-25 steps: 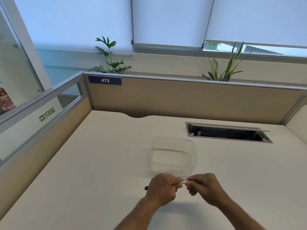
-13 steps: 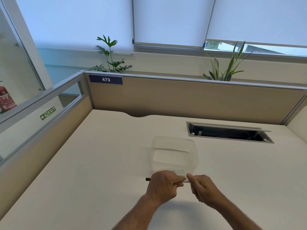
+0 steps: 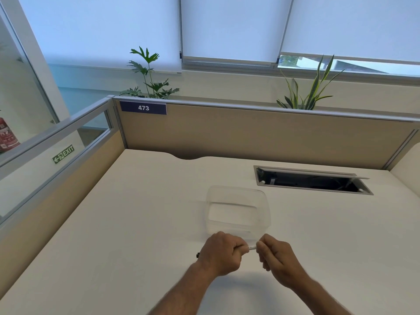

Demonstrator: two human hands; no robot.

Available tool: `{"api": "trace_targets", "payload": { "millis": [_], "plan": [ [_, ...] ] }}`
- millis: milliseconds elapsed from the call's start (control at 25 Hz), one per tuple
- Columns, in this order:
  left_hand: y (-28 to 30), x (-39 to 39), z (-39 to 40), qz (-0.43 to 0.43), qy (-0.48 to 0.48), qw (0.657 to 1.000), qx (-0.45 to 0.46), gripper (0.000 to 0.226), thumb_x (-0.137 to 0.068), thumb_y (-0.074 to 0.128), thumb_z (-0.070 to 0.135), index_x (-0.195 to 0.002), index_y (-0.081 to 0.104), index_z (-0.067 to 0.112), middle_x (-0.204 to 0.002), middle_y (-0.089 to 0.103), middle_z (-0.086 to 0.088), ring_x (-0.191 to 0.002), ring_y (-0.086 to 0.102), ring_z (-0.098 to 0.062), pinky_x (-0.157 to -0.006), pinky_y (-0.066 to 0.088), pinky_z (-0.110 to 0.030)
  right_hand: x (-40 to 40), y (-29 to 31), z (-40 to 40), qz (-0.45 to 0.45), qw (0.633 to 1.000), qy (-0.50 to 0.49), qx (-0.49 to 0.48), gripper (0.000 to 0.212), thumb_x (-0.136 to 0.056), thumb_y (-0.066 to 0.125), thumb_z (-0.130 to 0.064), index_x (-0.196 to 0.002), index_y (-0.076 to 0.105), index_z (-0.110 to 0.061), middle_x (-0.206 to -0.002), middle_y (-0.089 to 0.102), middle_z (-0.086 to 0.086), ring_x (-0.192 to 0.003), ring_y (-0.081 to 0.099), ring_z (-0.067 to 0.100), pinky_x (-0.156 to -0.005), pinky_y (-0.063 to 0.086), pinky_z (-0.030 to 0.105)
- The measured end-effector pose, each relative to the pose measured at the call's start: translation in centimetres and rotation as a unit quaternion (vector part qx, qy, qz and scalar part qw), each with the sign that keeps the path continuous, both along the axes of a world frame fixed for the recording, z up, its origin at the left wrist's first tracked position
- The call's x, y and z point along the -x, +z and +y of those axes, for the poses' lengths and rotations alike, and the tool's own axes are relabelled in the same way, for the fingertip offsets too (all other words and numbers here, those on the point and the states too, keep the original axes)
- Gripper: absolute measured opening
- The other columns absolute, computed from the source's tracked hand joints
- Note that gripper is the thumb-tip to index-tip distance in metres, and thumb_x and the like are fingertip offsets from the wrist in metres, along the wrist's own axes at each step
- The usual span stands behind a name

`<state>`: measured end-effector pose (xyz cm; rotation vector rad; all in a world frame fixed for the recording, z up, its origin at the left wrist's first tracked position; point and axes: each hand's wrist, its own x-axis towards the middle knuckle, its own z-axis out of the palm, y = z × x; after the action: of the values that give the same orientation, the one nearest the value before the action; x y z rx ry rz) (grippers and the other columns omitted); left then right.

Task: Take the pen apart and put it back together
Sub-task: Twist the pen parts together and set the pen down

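Now: pen point(image 3: 251, 247), both hands closed on it — left hand point(image 3: 221, 254) fisted round barrel, right hand point(image 3: 276, 255) re-pinching white end at 3 o'clock after regrip; prob. still disassembling.

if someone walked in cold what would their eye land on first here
First the two hands low in the middle: the left hand and right hand both grip a thin pen between them. Just beyond sits a clear plastic container on the pale desk. Further back right, an open cable hatch makes a dark slot.
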<state>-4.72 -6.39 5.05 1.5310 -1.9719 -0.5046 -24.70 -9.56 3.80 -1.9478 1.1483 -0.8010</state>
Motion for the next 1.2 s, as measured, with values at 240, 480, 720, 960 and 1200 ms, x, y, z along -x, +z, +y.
{"api": "trace_targets", "payload": {
  "millis": [240,480,720,960,1200],
  "plan": [
    [-0.2,-0.3,0.2,0.048,-0.035,0.997,-0.048,0.027,-0.089,0.048,0.026,-0.078,0.072,0.018,-0.066,0.071,-0.005,-0.054,0.053,-0.014,-0.057,0.049,-0.028,-1.3,0.4,0.6,0.032,0.994,-0.016,0.105,0.044,-0.099,0.051,-0.025,-0.055,0.043,-0.023,-0.045,0.039,-0.007,-0.042,0.036,0.011,-0.045,0.034,0.031],
    [-0.5,-0.6,0.0,0.072,-0.007,0.997,0.003,0.014,-0.084,0.067,0.034,-0.087,0.075,0.023,-0.077,0.077,0.006,-0.066,0.064,-0.010,-0.063,0.055,-0.029,-2.0,0.3,0.6,-0.018,0.998,-0.055,-0.031,0.058,-0.101,0.051,-0.019,-0.046,0.035,-0.011,-0.042,0.034,0.001,-0.043,0.030,0.015,-0.050,0.029,0.032],
    [-0.2,-0.8,-0.2,0.063,0.026,0.997,0.035,0.014,-0.077,0.072,0.035,-0.086,0.075,0.024,-0.077,0.076,0.008,-0.066,0.064,-0.008,-0.062,0.054,-0.030,-3.0,0.8,1.0,-0.072,0.988,-0.059,-0.126,0.063,-0.101,0.046,-0.035,-0.041,0.038,-0.019,-0.032,0.039,-0.004,-0.031,0.031,0.011,-0.041,0.030,0.021],
    [0.3,-0.7,0.1,0.016,-0.006,1.000,0.005,0.027,-0.088,0.055,0.034,-0.074,0.069,0.016,-0.065,0.069,-0.002,-0.057,0.055,-0.016,-0.053,0.048,-0.033,-2.1,0.9,0.7,0.052,0.997,-0.012,0.052,0.036,-0.102,0.047,-0.031,-0.067,0.054,-0.026,-0.056,0.060,-0.020,-0.048,0.051,0.007,-0.052,0.045,0.034],
    [1.0,-0.7,0.5,0.083,-0.052,0.991,-0.088,0.031,-0.093,0.048,0.024,-0.072,0.068,0.015,-0.055,0.063,0.000,-0.050,0.053,-0.010,-0.059,0.052,-0.037,-1.2,0.8,0.3,0.032,0.992,0.025,0.122,0.037,-0.099,0.045,-0.033,-0.066,0.057,-0.022,-0.053,0.051,-0.017,-0.049,0.051,0.005,-0.051,0.045,0.027]
  ]
}}
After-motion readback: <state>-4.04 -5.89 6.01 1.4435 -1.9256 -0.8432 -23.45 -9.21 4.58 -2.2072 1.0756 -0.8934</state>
